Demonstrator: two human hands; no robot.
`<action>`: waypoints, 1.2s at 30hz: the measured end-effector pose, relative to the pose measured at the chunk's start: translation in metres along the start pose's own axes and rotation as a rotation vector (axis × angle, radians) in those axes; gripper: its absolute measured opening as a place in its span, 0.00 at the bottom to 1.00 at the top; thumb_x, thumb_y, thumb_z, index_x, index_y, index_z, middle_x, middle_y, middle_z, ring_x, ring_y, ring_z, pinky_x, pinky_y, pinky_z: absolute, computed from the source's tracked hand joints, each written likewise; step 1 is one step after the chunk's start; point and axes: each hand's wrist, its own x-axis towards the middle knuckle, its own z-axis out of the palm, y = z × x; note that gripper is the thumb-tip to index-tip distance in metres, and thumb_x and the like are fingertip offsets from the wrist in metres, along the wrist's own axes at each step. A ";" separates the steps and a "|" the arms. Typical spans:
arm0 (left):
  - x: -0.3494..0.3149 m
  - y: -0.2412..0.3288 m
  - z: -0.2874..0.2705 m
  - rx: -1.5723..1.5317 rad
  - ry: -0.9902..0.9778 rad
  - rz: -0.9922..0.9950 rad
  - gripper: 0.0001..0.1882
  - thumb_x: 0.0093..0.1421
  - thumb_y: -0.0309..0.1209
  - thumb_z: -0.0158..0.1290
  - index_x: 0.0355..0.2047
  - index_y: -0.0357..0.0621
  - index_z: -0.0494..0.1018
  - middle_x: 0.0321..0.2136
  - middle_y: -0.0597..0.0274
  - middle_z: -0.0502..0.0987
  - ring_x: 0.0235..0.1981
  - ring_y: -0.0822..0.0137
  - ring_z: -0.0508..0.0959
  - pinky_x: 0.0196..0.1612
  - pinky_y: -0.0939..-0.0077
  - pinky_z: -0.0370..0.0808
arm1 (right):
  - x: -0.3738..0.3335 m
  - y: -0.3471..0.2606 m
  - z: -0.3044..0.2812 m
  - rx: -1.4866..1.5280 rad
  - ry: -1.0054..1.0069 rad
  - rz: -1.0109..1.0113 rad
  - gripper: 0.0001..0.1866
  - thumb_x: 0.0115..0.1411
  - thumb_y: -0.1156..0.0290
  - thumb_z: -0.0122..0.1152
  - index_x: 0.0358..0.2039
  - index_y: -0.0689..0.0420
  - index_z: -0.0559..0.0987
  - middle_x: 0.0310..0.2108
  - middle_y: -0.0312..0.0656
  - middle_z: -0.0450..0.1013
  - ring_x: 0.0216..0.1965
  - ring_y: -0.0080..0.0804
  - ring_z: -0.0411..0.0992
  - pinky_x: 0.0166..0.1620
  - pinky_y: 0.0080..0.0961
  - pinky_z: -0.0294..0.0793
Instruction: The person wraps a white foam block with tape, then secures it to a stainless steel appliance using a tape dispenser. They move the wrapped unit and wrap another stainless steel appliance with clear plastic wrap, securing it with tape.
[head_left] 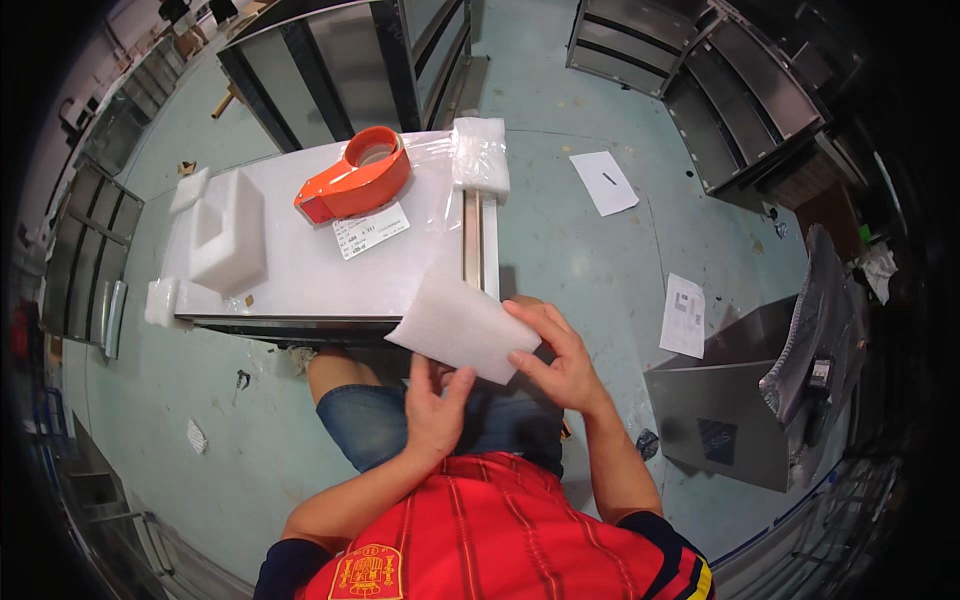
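A flat white foam sheet (462,325) is held between both hands at the near right corner of a box-like cabinet (300,275). My right hand (562,362) pinches its right end, thumb on top. Below its near edge, my left hand (437,405) grips it from underneath, some fingers hidden behind the foam. On the cabinet top lie an orange tape dispenser (352,182), a white printed label (372,232) partly under it, and a hollow white foam block (230,232). A foam corner pad (480,158) is taped onto the far right corner.
Two paper sheets (604,183) (683,316) lie on the floor to the right. Beyond them stands a grey metal box (725,395) with dark wrapped material (800,330) leaning on it. Metal cabinets (330,70) stand behind, and shelving frames (740,100) at the far right.
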 end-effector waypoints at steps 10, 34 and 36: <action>0.026 0.042 -0.054 0.049 0.043 0.047 0.11 0.75 0.29 0.59 0.51 0.35 0.75 0.37 0.60 0.80 0.33 0.73 0.82 0.35 0.76 0.81 | 0.019 -0.020 -0.028 0.068 -0.070 0.039 0.31 0.64 0.77 0.65 0.69 0.58 0.77 0.52 0.43 0.73 0.55 0.35 0.73 0.61 0.29 0.71; 0.064 0.078 -0.012 0.166 -0.276 0.058 0.29 0.68 0.29 0.67 0.65 0.32 0.70 0.54 0.56 0.79 0.54 0.67 0.79 0.60 0.68 0.78 | 0.017 -0.020 0.058 0.997 0.455 0.193 0.21 0.71 0.69 0.70 0.50 0.54 0.63 0.53 0.45 0.72 0.53 0.27 0.73 0.58 0.30 0.75; 0.063 0.075 -0.009 0.174 -0.319 0.075 0.29 0.66 0.30 0.68 0.64 0.33 0.72 0.53 0.58 0.79 0.54 0.67 0.79 0.60 0.70 0.77 | 0.010 -0.019 0.053 0.878 0.438 0.126 0.24 0.70 0.68 0.72 0.53 0.54 0.62 0.56 0.46 0.70 0.56 0.30 0.72 0.60 0.33 0.75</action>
